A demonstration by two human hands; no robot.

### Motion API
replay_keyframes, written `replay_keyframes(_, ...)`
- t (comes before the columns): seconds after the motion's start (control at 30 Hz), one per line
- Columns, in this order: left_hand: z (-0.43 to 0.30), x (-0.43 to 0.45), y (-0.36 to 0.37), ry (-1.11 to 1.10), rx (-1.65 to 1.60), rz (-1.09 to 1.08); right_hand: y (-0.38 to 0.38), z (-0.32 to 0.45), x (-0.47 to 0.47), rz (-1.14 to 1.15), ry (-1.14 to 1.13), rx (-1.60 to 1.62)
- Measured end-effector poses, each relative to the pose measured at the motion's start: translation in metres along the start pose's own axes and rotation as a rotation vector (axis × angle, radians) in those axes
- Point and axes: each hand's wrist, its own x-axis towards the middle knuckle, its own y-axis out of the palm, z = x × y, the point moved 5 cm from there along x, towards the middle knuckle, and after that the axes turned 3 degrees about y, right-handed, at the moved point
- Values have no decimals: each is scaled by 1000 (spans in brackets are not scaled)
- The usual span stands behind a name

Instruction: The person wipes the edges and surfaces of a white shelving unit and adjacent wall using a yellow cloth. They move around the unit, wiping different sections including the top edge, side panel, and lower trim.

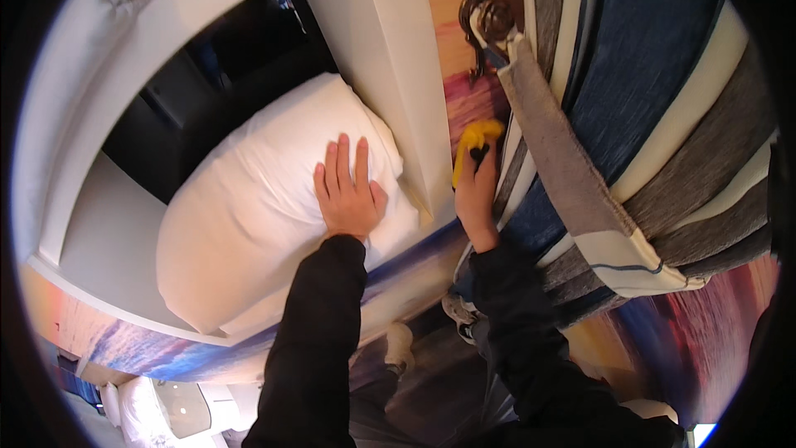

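Observation:
My left hand (350, 199) lies flat, fingers spread, on a plump white pillow or folded quilt (249, 199). That bedding fills much of a white-framed recess (360, 25) with a dark, glossy back. To the right, my right hand (477, 193) grips a small yellow and black object (476, 140); its exact kind is blurred. It is by the strip of painted wall (463, 43) between the white frame and a striped curtain (647, 74). Above that hand, a dark ornate curtain holdback (488, 25) carries a grey-brown fabric tieback (559, 137).
Rolled white bedding (106, 18) curves along the far left, outside the frame. Beneath the recess runs a wall with a colourful sky print (137, 348). White bedding (140, 410) shows at lower left. Shoes (460, 317) stand on the dark patterned floor (429, 379).

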Motion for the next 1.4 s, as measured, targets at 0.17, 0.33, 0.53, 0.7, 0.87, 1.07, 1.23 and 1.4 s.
replay_keyframes(0.17, 5, -7, -1, 4, 7, -1, -5, -42, -43, 49, 416, 58)
replay_keyframes(0.33, 7, -4, -7, -20, 46, 11, 13, 87, 24, -18, -116, -104)
replay_keyframes(0.53, 2, -4, -1, -2, -6, -8, 8, 39, 4, -25, 58, -103)
replay_keyframes(0.7, 6, -8, -4, 4, -6, -15, -4, -13, -64, 67, 286, -29)
replay_keyframes(0.87, 6, -6, -5, -12, -9, 14, 29, 154, 11, 42, -264, 62)
replay_keyframes(1.07, 8, -6, -2, 0, -16, -32, 30, 122, 21, -123, -195, 45)
replay_keyframes(1.23, 3, -2, -4, 10, 10, -23, 0, -46, -79, -41, 384, -20)
replay_keyframes(1.4, 6, -8, 0, 6, 35, -36, 9, 36, -34, 42, 170, 195)
